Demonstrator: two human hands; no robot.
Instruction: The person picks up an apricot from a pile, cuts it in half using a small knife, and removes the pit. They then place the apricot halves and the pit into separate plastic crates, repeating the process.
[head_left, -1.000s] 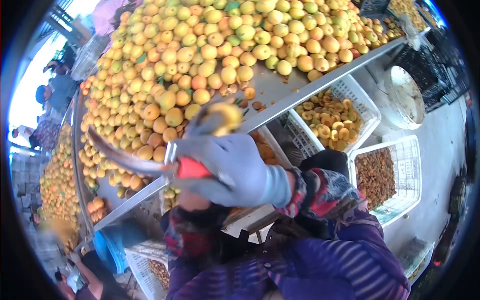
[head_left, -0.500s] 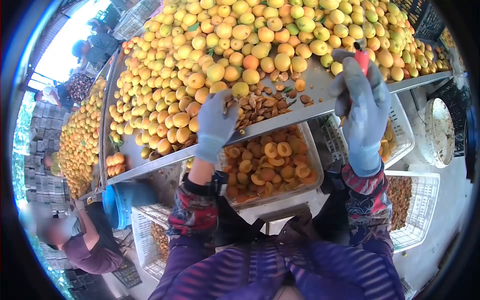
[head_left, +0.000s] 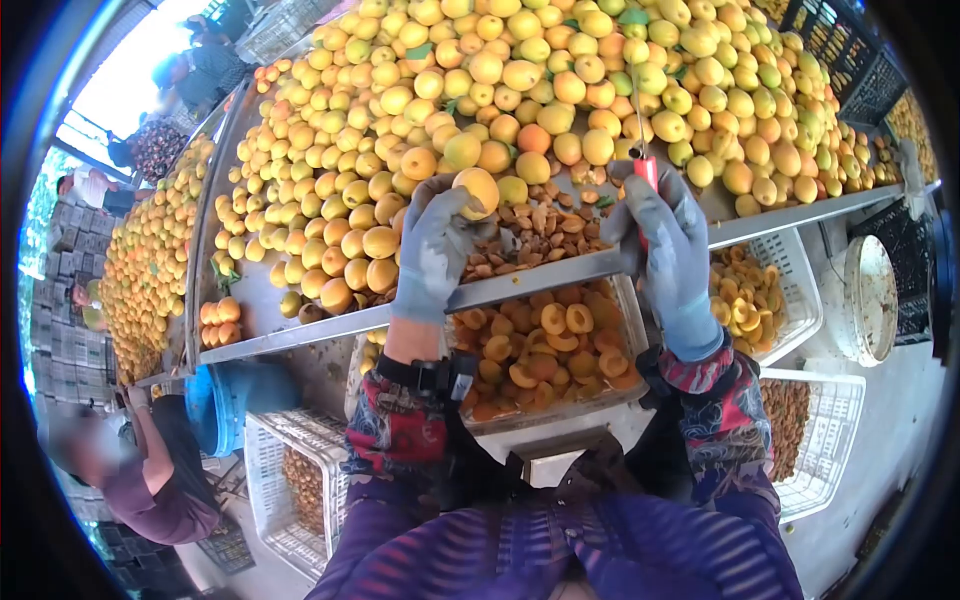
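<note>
My left hand (head_left: 432, 245), in a grey glove, is closed around a yellow-orange apricot (head_left: 476, 193) above the metal table's front edge. To its right, my gloved right hand (head_left: 665, 245) grips a knife by its red handle (head_left: 645, 180); the thin blade (head_left: 638, 105) points away from me. Between the hands lies a heap of brown apricot pits (head_left: 535, 235) on the table. Beyond it spreads a large pile of whole apricots (head_left: 480, 70). Under the table edge, a tub (head_left: 635, 335) holds halved apricots (head_left: 545, 345).
The metal table edge (head_left: 560, 272) runs across in front of me. A white crate (head_left: 800, 285) of apricot halves, another crate (head_left: 840, 440) of pits, a white bucket (head_left: 870, 300) and a blue barrel (head_left: 235, 400) stand below. A person (head_left: 150, 480) sits at the left.
My left hand has moved from the pit heap and now holds an apricot. My right hand, with the knife, has moved left toward it, and the blade now shows upright.
</note>
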